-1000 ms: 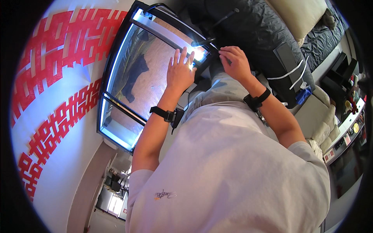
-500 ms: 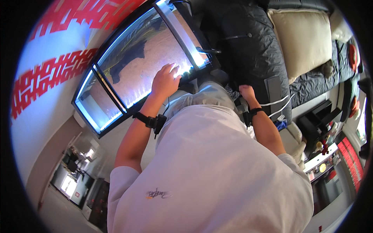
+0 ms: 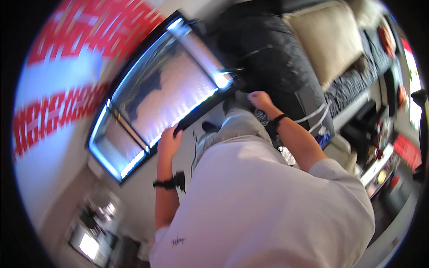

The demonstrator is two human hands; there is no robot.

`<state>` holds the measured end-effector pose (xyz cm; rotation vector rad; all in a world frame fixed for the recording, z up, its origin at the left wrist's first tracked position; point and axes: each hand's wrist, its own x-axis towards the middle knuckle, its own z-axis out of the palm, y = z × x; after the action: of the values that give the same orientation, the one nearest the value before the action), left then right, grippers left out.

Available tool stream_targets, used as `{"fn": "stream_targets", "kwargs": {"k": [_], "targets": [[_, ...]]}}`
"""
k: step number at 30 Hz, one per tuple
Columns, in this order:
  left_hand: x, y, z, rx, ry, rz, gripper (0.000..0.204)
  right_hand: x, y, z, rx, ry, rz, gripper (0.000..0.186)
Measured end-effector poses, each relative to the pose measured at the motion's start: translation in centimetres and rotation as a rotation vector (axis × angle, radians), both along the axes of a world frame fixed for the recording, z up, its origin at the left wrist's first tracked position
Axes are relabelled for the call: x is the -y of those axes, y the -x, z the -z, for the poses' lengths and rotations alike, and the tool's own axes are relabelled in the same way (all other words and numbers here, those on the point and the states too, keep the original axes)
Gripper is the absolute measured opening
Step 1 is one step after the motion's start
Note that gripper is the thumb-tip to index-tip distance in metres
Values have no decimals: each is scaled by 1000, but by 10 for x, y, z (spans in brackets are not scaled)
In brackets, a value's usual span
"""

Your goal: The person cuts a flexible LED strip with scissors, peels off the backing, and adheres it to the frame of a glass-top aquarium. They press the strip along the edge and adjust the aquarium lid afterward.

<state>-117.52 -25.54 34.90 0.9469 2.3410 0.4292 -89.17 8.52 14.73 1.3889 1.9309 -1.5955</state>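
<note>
A lit, black-framed fish tank [image 3: 178, 80] stands ahead of me on the left, with pale bottom and dark shapes seen through its top. My left hand [image 3: 168, 143] is at the near rim of the tank, thumb apart from the fingers and nothing visible in it. Whether it touches the rim I cannot tell. My right hand [image 3: 262, 101] is beside the black sofa armrest [image 3: 281, 67], its fingers curled into a loose fist with nothing seen inside. Motion blurs both hands slightly. Black straps with small devices circle both wrists.
Beige cushions [image 3: 326, 40] lie on the black sofa to the right. A white cable [image 3: 315, 117] runs past my right forearm. A dark cord [image 3: 195, 147] hangs beside my left leg. Red patterned decoration [image 3: 67, 105] covers the wall at left.
My left hand has drawn back from over the tank to its near rim. My right hand has moved forward along the sofa armrest. The whole view has turned slightly.
</note>
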Motion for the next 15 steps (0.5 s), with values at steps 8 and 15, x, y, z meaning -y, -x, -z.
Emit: {"fn": "stream_targets", "kwargs": {"k": [8, 15], "targets": [[76, 31, -9, 104, 90, 26, 39, 114, -1, -43, -74, -258, 91, 23], [107, 20, -21, 55, -147, 365, 39, 255, -108, -70, -57, -370, 463, 22]]}}
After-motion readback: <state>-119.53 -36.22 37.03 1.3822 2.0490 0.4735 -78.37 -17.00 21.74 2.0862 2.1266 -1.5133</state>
